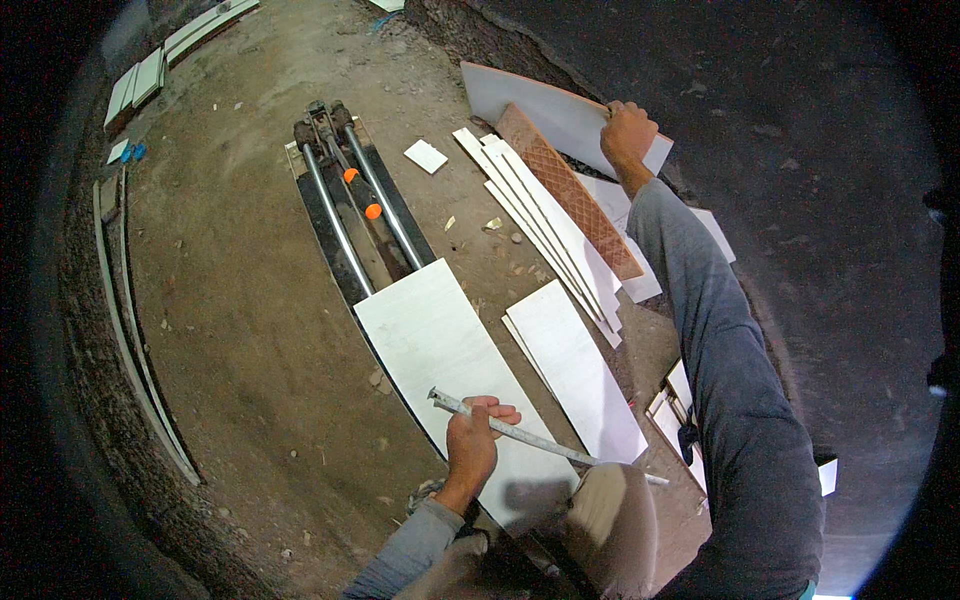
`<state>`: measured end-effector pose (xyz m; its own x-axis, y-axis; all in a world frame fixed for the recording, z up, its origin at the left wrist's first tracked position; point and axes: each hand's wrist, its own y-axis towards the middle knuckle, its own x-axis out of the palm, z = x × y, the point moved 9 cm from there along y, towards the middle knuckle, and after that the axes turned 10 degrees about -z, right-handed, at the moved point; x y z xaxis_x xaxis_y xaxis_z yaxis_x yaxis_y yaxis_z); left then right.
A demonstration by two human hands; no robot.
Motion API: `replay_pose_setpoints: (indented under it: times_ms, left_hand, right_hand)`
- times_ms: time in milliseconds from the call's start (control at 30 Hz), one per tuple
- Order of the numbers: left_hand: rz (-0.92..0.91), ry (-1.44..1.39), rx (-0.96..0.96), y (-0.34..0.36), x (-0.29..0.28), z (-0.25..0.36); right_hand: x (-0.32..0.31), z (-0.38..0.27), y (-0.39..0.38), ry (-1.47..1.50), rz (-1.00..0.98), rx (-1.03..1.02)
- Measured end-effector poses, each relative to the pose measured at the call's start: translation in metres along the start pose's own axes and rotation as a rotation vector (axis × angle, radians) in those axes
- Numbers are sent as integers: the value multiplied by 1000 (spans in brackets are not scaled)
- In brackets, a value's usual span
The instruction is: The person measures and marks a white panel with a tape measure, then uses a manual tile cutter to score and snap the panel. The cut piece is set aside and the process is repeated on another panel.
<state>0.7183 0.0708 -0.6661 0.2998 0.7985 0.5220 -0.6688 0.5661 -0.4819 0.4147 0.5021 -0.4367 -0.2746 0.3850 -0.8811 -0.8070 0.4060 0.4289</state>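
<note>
My left hand (474,448) is closed around a metal measuring tape blade (540,441), its hooked end sticking out past my fingers. The blade slants over a white rectangular tile (440,330) lying on a manual tile cutter (333,220) with two steel rails and orange knobs. At the upper right, my right hand (630,135) grips the top edge of a pale tile strip (540,112) that leans by the dark wall. Below that strip, a tile piece (570,190) shows its orange-brown ribbed back.
Several narrow white tile strips (545,225) lie right of the cutter. Nearer me are white tiles (575,370) and small offcuts (672,425). A little white piece (426,156) lies on the dirt floor. Long thin strips (140,330) run along the left edge, and stacked tiles (136,90) stand far left.
</note>
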Motion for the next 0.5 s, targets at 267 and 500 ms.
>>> replay_pose_setpoints:
  times_ms: [267, 500]
  left_hand:
    - [14, -55, 14, 1, -1, -4]
    - [20, -81, -2, 0, -1, -9]
  right_hand:
    - [-69, -4, 13, 62, 102, -42]
    - [-138, 35, 8, 113, 56, 18]
